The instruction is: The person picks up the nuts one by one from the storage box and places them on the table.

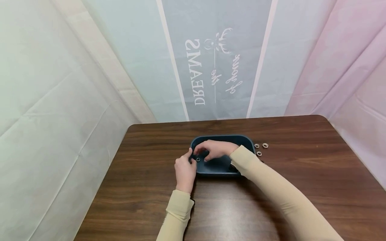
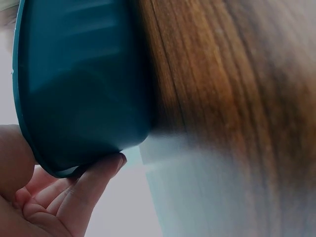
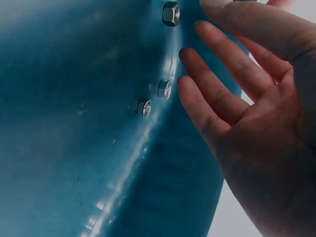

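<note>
A dark blue-green plastic tray [image 1: 217, 174] with rounded corners stands on the table. At its left end, my left hand [image 1: 185, 170] grips the rim, thumb and fingers on the tray's wall [image 2: 84, 98] in the left wrist view. My right hand [image 1: 217, 149] is inside the tray, its fingers loosely bent and apart with nothing seen between them. By those fingers, the right wrist view shows a larger hex nut [image 3: 171, 14] and two smaller nuts, one [image 3: 164, 89] beside the other [image 3: 144, 108]. Only one nut [image 1: 197, 159] shows inside the tray in the head view.
Three metal nuts [image 1: 259, 153] lie on the brown wooden table [image 1: 144, 174], just outside the tray's right end. Behind the table hangs a printed cloth [image 1: 217, 100] with lettering, and pale cloth walls [image 1: 60, 134] stand at both sides.
</note>
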`<state>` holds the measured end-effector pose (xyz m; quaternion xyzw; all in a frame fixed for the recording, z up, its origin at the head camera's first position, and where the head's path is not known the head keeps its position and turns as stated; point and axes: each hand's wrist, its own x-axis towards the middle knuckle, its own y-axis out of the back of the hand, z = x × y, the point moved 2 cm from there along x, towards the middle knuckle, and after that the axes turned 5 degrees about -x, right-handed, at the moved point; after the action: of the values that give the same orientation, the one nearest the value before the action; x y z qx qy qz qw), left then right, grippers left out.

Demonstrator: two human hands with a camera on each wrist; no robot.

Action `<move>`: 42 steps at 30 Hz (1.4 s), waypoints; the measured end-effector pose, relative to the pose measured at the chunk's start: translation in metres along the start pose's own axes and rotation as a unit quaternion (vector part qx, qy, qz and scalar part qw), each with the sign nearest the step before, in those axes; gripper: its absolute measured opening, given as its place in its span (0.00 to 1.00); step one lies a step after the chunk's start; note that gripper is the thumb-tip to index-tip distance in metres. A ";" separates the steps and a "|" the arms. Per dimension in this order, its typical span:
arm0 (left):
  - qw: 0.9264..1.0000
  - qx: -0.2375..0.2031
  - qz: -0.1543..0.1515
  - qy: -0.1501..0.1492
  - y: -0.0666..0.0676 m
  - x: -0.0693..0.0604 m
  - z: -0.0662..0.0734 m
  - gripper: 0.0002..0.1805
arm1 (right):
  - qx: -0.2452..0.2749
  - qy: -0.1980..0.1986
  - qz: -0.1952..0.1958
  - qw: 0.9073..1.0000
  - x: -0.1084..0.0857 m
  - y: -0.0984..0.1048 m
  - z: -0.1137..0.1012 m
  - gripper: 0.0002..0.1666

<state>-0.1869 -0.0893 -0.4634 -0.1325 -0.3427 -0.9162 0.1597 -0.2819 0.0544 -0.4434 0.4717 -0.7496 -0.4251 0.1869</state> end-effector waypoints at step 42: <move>1.000 -0.005 -0.005 0.002 0.000 0.001 0.000 0.22 | 0.007 -0.013 -0.010 1.000 0.005 -0.017 0.011 0.26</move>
<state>-0.1883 -0.0891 -0.4630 -0.1294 -0.3386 -0.9190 0.1552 -0.2829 0.0518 -0.4643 0.4746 -0.7504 -0.4278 0.1693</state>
